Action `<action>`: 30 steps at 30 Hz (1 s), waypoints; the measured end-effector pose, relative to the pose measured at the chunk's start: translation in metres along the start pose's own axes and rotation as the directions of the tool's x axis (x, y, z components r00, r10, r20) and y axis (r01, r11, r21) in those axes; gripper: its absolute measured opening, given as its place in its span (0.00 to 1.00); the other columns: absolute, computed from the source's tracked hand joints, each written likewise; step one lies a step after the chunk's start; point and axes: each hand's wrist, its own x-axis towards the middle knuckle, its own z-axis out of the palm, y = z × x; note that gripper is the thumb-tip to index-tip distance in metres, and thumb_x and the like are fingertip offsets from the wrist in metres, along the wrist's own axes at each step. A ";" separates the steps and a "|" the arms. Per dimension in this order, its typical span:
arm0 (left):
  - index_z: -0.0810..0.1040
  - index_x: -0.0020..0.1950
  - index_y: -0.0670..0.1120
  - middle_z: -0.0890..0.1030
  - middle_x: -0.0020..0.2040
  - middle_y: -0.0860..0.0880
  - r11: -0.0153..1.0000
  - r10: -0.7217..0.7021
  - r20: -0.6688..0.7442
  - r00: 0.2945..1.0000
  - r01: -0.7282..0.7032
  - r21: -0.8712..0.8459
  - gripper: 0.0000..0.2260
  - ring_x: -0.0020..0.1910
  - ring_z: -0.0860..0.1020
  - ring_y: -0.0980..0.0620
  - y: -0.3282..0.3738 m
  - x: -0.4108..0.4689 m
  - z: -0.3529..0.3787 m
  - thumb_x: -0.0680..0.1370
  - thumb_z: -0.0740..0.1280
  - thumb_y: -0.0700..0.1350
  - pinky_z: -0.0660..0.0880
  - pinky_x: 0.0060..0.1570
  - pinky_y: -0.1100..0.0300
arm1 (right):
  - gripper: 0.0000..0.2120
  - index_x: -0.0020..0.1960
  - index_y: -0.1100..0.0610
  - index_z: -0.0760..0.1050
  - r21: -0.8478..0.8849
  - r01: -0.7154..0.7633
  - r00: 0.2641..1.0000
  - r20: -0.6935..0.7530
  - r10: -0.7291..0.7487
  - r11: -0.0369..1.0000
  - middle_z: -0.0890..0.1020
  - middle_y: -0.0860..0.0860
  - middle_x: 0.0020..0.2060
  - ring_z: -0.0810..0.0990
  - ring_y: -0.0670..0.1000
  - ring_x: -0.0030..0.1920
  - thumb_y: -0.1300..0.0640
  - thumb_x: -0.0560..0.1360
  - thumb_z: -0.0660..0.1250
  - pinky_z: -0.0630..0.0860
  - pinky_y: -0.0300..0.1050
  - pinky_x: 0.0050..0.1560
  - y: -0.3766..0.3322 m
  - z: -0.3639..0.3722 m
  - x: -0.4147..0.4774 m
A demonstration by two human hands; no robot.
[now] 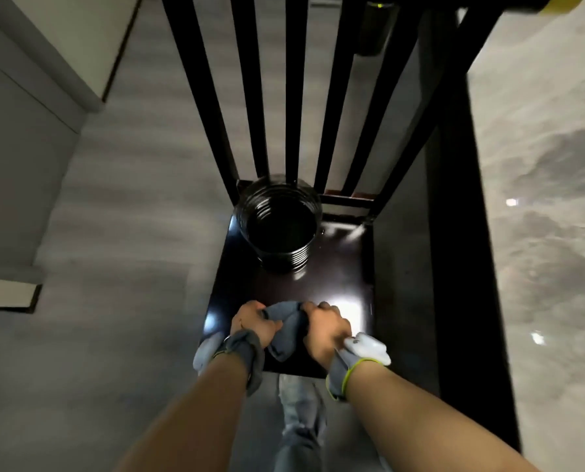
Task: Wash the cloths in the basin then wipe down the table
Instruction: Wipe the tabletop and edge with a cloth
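Observation:
A grey cloth (289,327) is bunched and twisted between both my hands above the near edge of a dark chair seat (338,267). My left hand (252,321) grips its left end and my right hand (325,327) grips its right end; a tail of cloth hangs down between my wrists. Further back on the seat stands a black ribbed basin (279,223), round and dark inside; I cannot tell whether it holds water. A pale marble-patterned table top (549,165) runs along the right side.
The chair's tall black slatted back (298,83) rises behind the basin. A dark table edge (454,233) borders the chair on the right. Grey floor (114,233) lies to the left, with a grey cabinet (22,131) at the far left. My jeans leg (301,420) shows below.

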 end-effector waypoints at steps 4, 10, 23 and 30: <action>0.73 0.60 0.47 0.76 0.61 0.45 0.963 0.123 -0.083 0.989 -0.099 0.250 0.15 0.63 0.73 0.44 0.008 0.010 0.020 0.74 0.66 0.46 0.71 0.58 0.55 | 0.22 0.70 0.45 0.64 -0.067 0.067 0.998 -0.013 -0.068 0.995 0.71 0.51 0.64 0.67 0.53 0.67 0.58 0.78 0.57 0.67 0.48 0.63 0.016 0.000 0.014; 0.59 0.74 0.49 0.54 0.77 0.47 0.837 0.396 -0.056 0.917 -0.335 0.432 0.27 0.77 0.49 0.48 0.036 0.059 0.084 0.76 0.62 0.45 0.51 0.74 0.47 | 0.29 0.77 0.44 0.46 -0.129 -0.013 0.998 -0.069 0.004 0.992 0.43 0.50 0.78 0.41 0.54 0.77 0.51 0.79 0.55 0.46 0.65 0.72 0.054 0.001 0.084; 0.69 0.71 0.46 0.66 0.73 0.40 0.733 0.467 -0.014 0.884 -0.378 0.566 0.36 0.72 0.66 0.40 0.026 0.099 0.139 0.66 0.74 0.53 0.69 0.63 0.41 | 0.29 0.76 0.42 0.40 -0.196 0.092 0.983 -0.136 -0.120 0.976 0.38 0.48 0.77 0.35 0.55 0.76 0.48 0.80 0.51 0.40 0.62 0.73 0.080 0.031 0.154; 0.52 0.75 0.53 0.45 0.78 0.50 0.665 0.426 0.107 0.898 -0.391 0.636 0.24 0.77 0.42 0.46 0.017 0.104 0.109 0.80 0.56 0.45 0.45 0.71 0.35 | 0.25 0.76 0.44 0.49 -0.092 0.072 0.991 -0.108 -0.082 0.993 0.43 0.49 0.77 0.39 0.57 0.77 0.52 0.81 0.52 0.49 0.57 0.74 0.060 0.039 0.140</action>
